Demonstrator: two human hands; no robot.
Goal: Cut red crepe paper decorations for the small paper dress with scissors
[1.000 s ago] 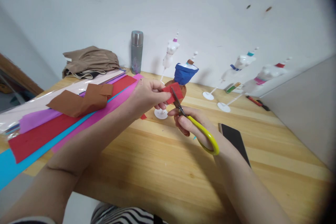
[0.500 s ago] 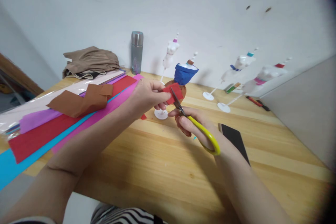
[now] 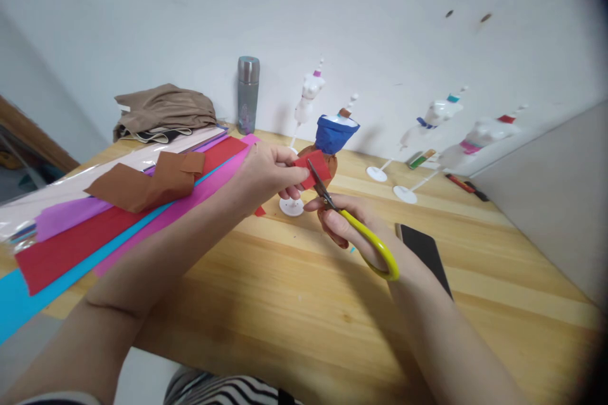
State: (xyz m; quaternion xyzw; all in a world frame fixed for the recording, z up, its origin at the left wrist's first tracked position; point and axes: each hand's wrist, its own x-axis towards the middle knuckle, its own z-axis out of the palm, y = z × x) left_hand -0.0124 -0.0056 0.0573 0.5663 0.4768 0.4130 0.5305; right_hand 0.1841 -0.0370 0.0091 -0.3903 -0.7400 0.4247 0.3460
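Whitish wall (image 3: 190, 12) rises behind a smooth, pale-grained wooden worktop (image 3: 266, 291). Across its left lie long flat strips (image 3: 76, 240) in red, blue, pink and purple, near a rumpled brown cloth (image 3: 171, 107). Four glossy white dress forms (image 3: 441, 112) stand on slim poles, one wrapped in creased blue material (image 3: 335, 134). Curled around a yellow handle, the right hand (image 3: 354, 221) holds scissors (image 3: 373, 240), blades at a small flat red piece (image 3: 320, 164) pinched above the worktop between the left hand's (image 3: 275, 171) thumb and fingers.

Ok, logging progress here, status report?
Left hand pinching red paper; right hand on yellow-handled scissors, blades against paper; blue-topped mannequin close behind.
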